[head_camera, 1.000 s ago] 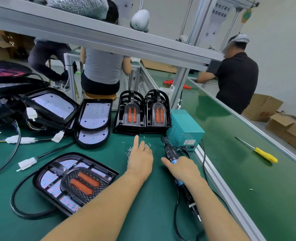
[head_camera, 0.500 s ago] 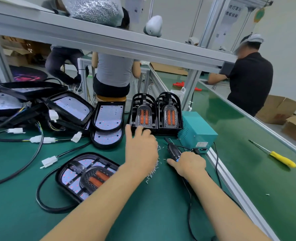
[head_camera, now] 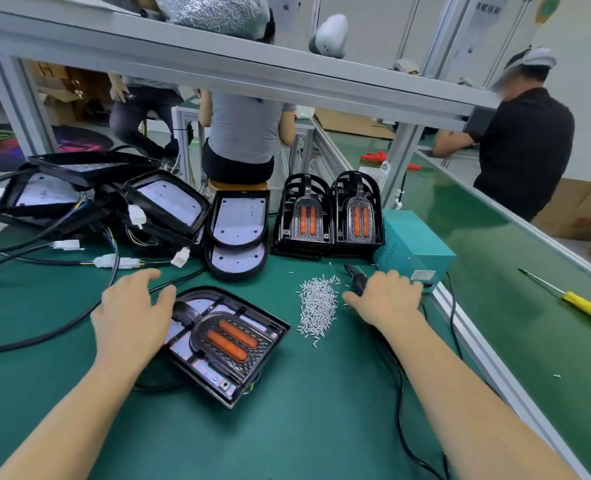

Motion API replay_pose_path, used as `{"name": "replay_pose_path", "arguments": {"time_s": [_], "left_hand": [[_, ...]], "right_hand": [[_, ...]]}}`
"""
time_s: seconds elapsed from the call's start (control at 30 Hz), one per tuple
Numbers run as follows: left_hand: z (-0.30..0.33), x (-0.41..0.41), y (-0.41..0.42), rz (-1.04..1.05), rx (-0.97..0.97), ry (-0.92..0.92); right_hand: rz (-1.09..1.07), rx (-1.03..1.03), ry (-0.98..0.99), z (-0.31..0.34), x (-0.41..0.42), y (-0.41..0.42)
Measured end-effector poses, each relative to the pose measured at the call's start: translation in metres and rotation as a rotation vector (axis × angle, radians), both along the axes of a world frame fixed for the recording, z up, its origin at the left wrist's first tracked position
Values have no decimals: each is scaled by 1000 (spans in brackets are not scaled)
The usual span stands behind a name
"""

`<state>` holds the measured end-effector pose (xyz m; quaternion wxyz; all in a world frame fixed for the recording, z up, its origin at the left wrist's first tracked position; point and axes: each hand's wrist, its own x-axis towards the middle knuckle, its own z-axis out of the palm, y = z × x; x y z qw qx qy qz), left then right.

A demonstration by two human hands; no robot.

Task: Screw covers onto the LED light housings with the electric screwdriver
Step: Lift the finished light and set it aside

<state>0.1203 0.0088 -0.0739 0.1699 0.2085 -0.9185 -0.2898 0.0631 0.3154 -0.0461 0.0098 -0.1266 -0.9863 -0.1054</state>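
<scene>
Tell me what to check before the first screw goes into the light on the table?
1. Cover sits on the housing: ok.
2. Left hand steadies the housing: ok, resting on its left edge.
3. Right hand has the electric screwdriver: ok, hand on it, though it lies on the table.
4. Screws within reach: ok, a pile between both hands.
5. Screw on the bit: cannot tell.

bright, even light; warped edges

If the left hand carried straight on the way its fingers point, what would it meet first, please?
Probably the black cable just past the fingertips of the left hand, then the stacked uncovered housings beyond; depth is hard to judge in this view.
</scene>
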Motion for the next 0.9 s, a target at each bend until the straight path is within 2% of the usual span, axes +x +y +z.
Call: {"name": "replay_pose_path", "arguments": {"time_s": [0.03, 0.1, 0.17, 0.23, 0.37, 0.47, 0.53, 0.7, 0.8, 0.9], "left_hand": [[-3, 2, -4, 31, 25, -11], [-7, 8, -11, 93, 67, -22], [-11, 14, -19, 133, 94, -47], [-16, 23, -25, 129, 111, -96], [-27, 42, -34, 73, 125, -205], [-32, 52, -35, -1, -29, -280], [-35, 56, -31, -12, -103, -262], [-34, 51, -26, 59, -142, -226], [-27, 46, -27, 41, -141, -277], [-27, 38, -29, 21, -122, -240]], "right_hand": [[69, -32, 67, 4, 2, -10], [257, -237, 104, 9, 9, -34], [394, -512, -36, 10, 17, -63], [444, -681, -219, 5, 24, -89], [444, -762, -423, -5, 28, -112], [356, -894, -471, -8, 27, -113], [299, -956, -506, -9, 27, -114], [242, -1005, -511, -12, 29, -116], [218, -1048, -511, -14, 33, -115], [232, -1111, -480, -18, 37, -113]]}}
